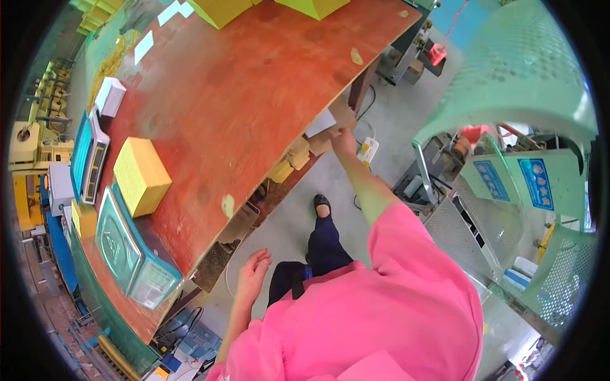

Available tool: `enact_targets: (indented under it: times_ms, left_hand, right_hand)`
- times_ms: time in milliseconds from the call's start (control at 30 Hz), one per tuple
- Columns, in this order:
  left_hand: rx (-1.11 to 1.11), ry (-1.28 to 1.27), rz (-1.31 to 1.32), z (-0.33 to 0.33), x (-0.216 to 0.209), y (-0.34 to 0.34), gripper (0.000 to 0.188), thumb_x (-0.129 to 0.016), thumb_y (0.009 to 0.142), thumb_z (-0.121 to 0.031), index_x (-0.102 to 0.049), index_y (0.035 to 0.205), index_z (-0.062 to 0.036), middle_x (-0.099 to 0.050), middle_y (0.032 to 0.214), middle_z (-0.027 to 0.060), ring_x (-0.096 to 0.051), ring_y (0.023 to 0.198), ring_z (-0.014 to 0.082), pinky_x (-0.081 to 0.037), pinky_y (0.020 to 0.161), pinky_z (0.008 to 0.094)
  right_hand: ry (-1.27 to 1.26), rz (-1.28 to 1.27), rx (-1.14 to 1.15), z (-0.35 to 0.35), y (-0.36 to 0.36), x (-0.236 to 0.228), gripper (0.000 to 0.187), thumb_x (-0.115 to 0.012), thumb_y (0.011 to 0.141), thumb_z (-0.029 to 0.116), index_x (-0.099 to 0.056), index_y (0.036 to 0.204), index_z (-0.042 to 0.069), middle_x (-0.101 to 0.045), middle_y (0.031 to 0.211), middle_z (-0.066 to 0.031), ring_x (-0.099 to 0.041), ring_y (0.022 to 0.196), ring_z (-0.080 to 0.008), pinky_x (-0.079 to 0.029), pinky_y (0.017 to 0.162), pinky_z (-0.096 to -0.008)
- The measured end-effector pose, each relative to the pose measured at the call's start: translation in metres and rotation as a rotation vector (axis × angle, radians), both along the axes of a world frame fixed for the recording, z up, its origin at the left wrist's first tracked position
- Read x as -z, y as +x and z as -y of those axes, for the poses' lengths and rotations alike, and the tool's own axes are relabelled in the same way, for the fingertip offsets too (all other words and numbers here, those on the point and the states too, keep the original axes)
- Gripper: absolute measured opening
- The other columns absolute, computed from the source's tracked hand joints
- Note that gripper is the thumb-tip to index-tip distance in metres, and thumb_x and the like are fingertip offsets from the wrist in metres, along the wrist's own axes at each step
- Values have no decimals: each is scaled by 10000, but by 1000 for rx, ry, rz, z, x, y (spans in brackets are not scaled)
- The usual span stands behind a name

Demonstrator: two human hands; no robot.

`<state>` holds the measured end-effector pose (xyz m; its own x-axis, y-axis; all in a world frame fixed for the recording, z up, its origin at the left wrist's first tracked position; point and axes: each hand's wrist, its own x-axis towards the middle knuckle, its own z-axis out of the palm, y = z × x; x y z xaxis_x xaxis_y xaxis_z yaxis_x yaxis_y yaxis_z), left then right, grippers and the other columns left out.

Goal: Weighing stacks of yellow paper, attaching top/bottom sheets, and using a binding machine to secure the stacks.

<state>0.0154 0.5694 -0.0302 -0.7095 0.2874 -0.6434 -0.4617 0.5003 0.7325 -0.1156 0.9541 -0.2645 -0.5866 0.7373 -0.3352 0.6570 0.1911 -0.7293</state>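
Note:
My right arm reaches out to the table's edge, and my right hand [344, 141] is closed at a piece of brown cardboard [343, 117] just under the tabletop. Its fingertips are partly hidden, so what they grip is unclear. A white sheet [321, 122] lies by that cardboard, and yellow paper bundles [281, 170] sit on the ledge beside it. Off the table's near edge hangs my left hand [255, 270], holding nothing, with loosely curled fingers apart.
The red-brown table [254, 89] carries a yellow paper stack [142, 178], a scale with a keypad [152, 286], a second device [95, 159] and white slips [143, 47]. At right stand a pale green perforated chair [515, 82] and metal equipment [470, 235].

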Motion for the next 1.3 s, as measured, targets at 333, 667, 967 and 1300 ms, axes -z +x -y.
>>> enact_targets:
  times_ms: [333,667,967,1300]
  left_hand:
    - [37,-98,85,-31,30,-61,348,-556,961,-129,-538,1285,-3,-649,1179,153,-640,1048,202,-500,889,296]
    - [320,30,107,-105,72,-97,341,-569,959,-125,-545,1261,31,-651,1170,152,-620,1099,189,-466,953,296]
    - [444,100,26,-151,94,-105,334,-530,988,-168,-543,1261,23,-639,1165,133,-633,1047,195,-484,896,307]
    - [355,68,129,-135,112,-99,347,-523,996,-216,-553,1262,6,-645,1141,124,-636,1011,185,-497,868,312]
  right_hand:
    - [102,-142,73,-47,-51,78,300,-697,779,303,-617,913,45,-674,896,-176,-646,880,-366,-500,764,-452]
    - [203,25,46,-49,-25,44,233,-631,833,318,-677,831,89,-683,868,-165,-650,817,-365,-500,723,-476]
    - [16,10,35,-36,-23,30,331,-684,814,376,-613,917,70,-679,896,-160,-650,893,-360,-502,751,-466]
    - [121,-20,-11,-46,-30,52,255,-657,827,310,-614,881,65,-673,888,-170,-641,885,-385,-504,749,-491]
